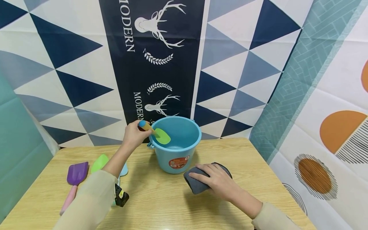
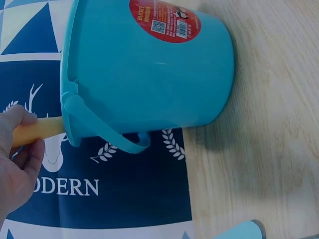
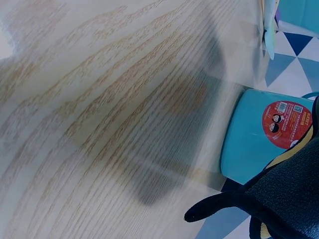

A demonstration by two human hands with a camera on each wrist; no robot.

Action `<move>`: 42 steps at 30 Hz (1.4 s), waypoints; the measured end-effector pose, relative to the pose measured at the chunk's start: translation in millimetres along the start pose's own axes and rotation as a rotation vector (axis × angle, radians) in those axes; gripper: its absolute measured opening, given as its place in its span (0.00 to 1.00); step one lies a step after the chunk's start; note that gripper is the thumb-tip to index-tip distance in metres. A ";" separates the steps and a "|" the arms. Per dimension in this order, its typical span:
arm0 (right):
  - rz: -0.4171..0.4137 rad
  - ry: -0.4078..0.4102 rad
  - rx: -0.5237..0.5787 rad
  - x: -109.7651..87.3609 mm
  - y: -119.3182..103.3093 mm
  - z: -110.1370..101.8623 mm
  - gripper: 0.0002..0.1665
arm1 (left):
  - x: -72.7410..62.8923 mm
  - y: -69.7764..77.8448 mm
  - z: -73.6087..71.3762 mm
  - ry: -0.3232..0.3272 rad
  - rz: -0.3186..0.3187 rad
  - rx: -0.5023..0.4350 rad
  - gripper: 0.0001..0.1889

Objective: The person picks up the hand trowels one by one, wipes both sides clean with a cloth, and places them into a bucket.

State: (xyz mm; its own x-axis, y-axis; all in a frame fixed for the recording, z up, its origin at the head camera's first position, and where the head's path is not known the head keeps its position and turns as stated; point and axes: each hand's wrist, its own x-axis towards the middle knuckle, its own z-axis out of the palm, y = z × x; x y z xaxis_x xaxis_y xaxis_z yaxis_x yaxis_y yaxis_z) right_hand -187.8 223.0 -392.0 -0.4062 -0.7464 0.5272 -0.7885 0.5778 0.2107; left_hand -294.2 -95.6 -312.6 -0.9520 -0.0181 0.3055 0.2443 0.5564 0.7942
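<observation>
A blue plastic bucket [image 1: 176,156] with a red label stands upright on the table, its mouth facing up. At its left rim my left hand [image 1: 134,134] pinches the yellow, blue-tipped handle of a toy shovel [image 1: 163,136]; the green blade hangs inside the bucket mouth. In the left wrist view the bucket wall hides that blade, and only the yellow handle [image 2: 42,128] shows between thumb and fingers. To the right of the bucket, my right hand [image 1: 217,179] grips a folded dark grey cloth [image 1: 198,184], held above the table. Its black edging [image 3: 214,206] shows in the right wrist view.
Left on the table lies a purple shovel [image 1: 77,172] with a pink handle. Beside it are a green blade [image 1: 99,162] and a light blue one [image 1: 124,170], partly hidden by my left forearm. A patterned wall covering [image 1: 161,73] rises behind the wooden table [image 1: 155,204].
</observation>
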 end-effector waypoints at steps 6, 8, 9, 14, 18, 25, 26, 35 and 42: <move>-0.001 0.001 -0.001 0.7 -0.1 0.2 0.47 | -1.4 2.3 2.1 0.000 0.019 -0.023 0.13; -0.005 0.006 -0.002 0.9 -0.2 0.3 0.47 | -1.6 2.2 3.9 0.016 0.032 -0.027 0.12; -0.007 0.008 -0.002 1.0 -0.4 0.5 0.47 | -1.4 1.7 4.7 0.019 0.036 -0.030 0.12; -0.008 0.007 -0.001 0.6 -0.7 2.4 0.47 | 0.6 -0.3 7.8 0.011 0.018 -0.050 0.14; 0.001 0.002 0.000 -0.4 -0.8 3.7 0.46 | 2.0 -0.8 10.1 0.009 0.013 -0.066 0.16; 0.004 -0.006 0.000 -0.6 0.1 4.4 0.46 | 2.9 -2.3 12.1 0.026 0.006 -0.101 0.16; 0.005 -0.007 0.000 -0.5 0.4 4.4 0.46 | 3.0 -2.6 12.4 0.030 0.003 -0.105 0.16; 0.012 -0.023 -0.003 -0.2 0.9 4.4 0.47 | 5.1 -3.3 15.0 0.059 0.003 -0.097 0.18; 0.013 -0.022 -0.008 -0.7 0.4 4.4 0.46 | 5.1 -3.1 17.7 0.065 -0.010 -0.097 0.19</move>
State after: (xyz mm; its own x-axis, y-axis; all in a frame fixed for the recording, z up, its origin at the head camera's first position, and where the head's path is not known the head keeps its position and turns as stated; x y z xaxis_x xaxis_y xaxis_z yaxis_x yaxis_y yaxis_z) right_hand -189.9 222.3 -395.8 -0.4263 -0.7458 0.5119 -0.7795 0.5900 0.2105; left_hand -303.0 -82.7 -322.8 -0.9413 -0.0788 0.3281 0.2544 0.4731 0.8435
